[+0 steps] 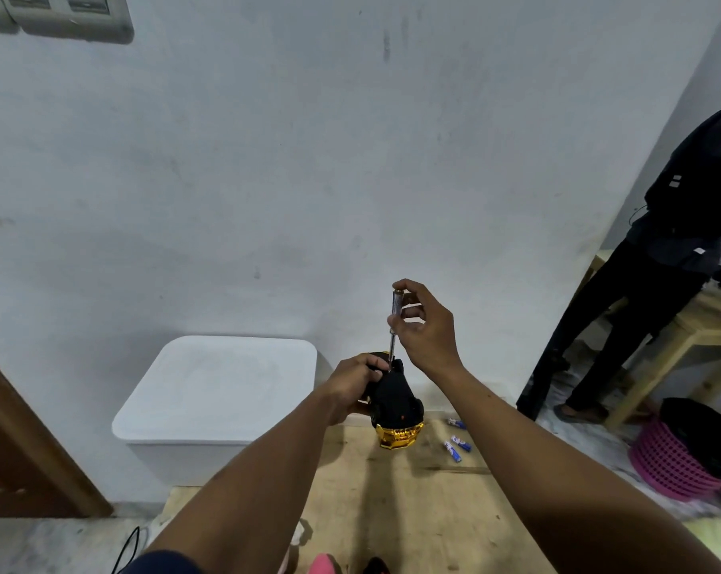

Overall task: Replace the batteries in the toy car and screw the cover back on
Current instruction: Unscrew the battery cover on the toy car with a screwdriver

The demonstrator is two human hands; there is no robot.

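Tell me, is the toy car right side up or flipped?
Flipped: toy car shows black underside toward the screwdriver, gold body below.

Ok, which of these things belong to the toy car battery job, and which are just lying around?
Part of the job: toy car, gripped by the left hand; screwdriver, pinched by the right hand; blue batteries on the wooden table.
Just lying about: white lidded box; pink basket; black cable.
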